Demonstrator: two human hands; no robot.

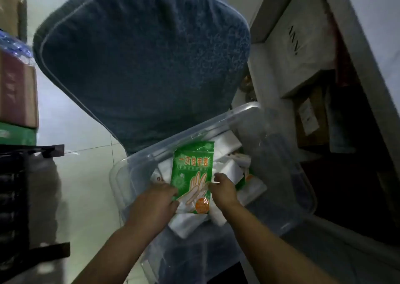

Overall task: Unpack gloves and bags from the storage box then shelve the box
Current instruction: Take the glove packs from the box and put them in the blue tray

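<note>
Pale tiled floor. Clear plastic storage box against blue fabric chair holds white bag packs. Left hand and right hand both pinch green glove packet.

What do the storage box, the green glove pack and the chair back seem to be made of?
The storage box looks like clear, smooth hard plastic: its contents show through the walls. The green glove pack seems thin glossy plastic film, printed; light glints on it. The chair back is probably matte blue fabric over padding, with a textured weave and piped seam.
</note>
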